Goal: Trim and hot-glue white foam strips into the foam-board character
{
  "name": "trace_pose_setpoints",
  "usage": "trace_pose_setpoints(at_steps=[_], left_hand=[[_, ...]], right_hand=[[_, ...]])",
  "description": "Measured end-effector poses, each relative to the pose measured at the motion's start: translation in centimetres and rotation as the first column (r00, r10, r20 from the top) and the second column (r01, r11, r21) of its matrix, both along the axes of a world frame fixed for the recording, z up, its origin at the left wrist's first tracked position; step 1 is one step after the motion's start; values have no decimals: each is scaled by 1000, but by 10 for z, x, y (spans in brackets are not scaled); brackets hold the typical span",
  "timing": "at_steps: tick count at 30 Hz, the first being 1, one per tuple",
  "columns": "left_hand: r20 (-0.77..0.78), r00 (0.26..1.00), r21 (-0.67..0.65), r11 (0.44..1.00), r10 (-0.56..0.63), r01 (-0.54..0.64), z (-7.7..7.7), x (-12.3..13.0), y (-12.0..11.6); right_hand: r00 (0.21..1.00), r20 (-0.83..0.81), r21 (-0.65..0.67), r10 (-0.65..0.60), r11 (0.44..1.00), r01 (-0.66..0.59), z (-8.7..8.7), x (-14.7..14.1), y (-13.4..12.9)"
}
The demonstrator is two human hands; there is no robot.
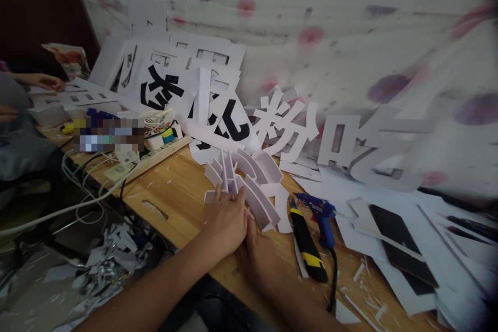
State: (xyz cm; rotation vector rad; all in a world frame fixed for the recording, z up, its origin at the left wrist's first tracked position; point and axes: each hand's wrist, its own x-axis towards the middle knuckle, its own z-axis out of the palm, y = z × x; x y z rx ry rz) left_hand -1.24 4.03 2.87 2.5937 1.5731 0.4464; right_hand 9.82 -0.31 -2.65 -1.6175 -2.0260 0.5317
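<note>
A white foam-board character [264,207] with raised side walls lies on the wooden table in front of me. My left hand [225,223] is closed on its near part, fingertips resting among the walls. Close against it, my right hand [259,251] is curled at the near edge of the same piece; its fingers are partly hidden. Just right of the hands lie a black-and-yellow utility knife [307,244] and a blue hot glue gun [321,215] with a black cord.
Cut-out white characters [288,124] lean against the plastic-covered wall. A power strip [148,158] with tangled cables sits at left. A dark flat slab [402,244] lies on white sheets at right. Scraps [112,254] cover the floor. Another person's hand [46,82] shows far left.
</note>
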Motion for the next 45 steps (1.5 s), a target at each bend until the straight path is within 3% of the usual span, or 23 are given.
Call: trace_pose_setpoints(at_steps=[4,9,12,15,18,21,22,24,26,29,33,38,42,45], left_hand=[[-30,999,27,999,18,-17,0,-3,3],[-77,996,22,999,32,-31,3,-20,15],[-118,992,21,999,51,-49,2,-30,26],[-100,994,32,999,35,-32,-6,-36,34],[16,1000,135,991,13,-15,-20,-40,37],[155,988,233,972,-27,-10,-34,-42,38],[188,981,254,967,-43,-6,-37,-43,38],[227,971,277,961,-71,6,-41,-44,39],[244,966,285,959,-86,13,-43,-46,41],[257,962,287,958,-98,21,-45,-49,43],[260,959,279,960,-109,34,-47,-52,46],[272,954,279,959,-128,50,-50,-55,48],[296,940,311,948,-167,71,-54,-59,53],[325,928,323,944,-181,71,-57,-61,56]], right_hand=[[994,-45,-17,99,995,-100,3,4,2],[959,-60,-41,276,960,-279,26,12,-5],[953,29,129,301,945,-302,45,24,-19],[950,76,438,303,846,-304,62,49,-42],[992,107,615,72,779,-123,72,91,-65],[960,-17,740,-280,642,200,67,147,-72],[899,-40,738,-437,593,321,63,168,-71],[689,-63,710,-722,453,539,51,208,-67],[592,-49,658,-804,420,625,38,241,-65],[618,-28,583,-786,489,649,20,270,-68],[682,-33,468,-730,592,656,5,284,-70],[678,-16,372,-735,625,687,-4,307,-69],[750,33,352,-661,710,611,-8,322,-73],[754,47,383,-655,709,592,-7,322,-74]])
